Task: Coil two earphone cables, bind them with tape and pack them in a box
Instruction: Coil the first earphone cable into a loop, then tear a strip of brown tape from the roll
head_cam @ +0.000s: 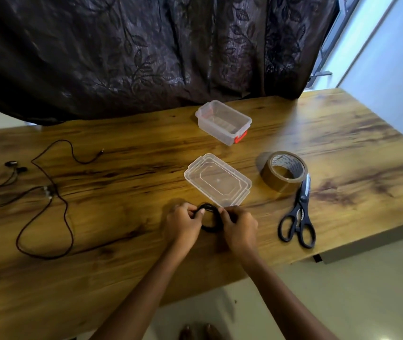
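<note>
A black earphone cable wound into a small coil (211, 228) is held just above the wooden table (122, 217), near its front edge. My left hand (183, 223) pinches the coil's left side and my right hand (238, 228) grips its right side. A second earphone cable (45, 192) lies uncoiled in loose loops at the table's left. The clear plastic box (223, 122) with a red latch stands open at the back. Its clear lid (217, 180) lies flat just beyond my hands. To the right sit a brown tape roll (283, 171) and black scissors (298, 217).
A dark patterned curtain (146, 50) hangs behind the table. The table's right end is bare wood. A pale tiled floor (355, 290) lies below the front edge, with feet visible at the bottom.
</note>
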